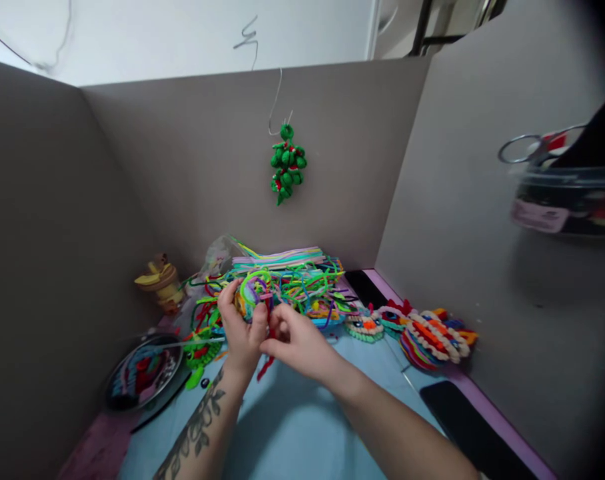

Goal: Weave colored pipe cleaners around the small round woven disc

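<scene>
A green ornament [287, 160] flecked with red hangs at 12 o'clock before a grey panel [207, 160], a bent wire [246, 44] rising past the panel's top edge at 11. Scissors [538, 148] show their metal rings at 2 o'clock, above a see-through tub [582, 177] bearing a pink label [540, 217] at 3. At 4 o'clock, a rounded, rainbow-edged fuzzy piece [425, 343] rests on the tabletop, a dark flat slab [462, 413] nearer the camera. A round dish [127, 402] of red and blue fuzzy material sits at 8, below a yellow-and-brown pot [165, 287] near 9. Pale-blue cloth [292, 433] spreads at 6.
</scene>
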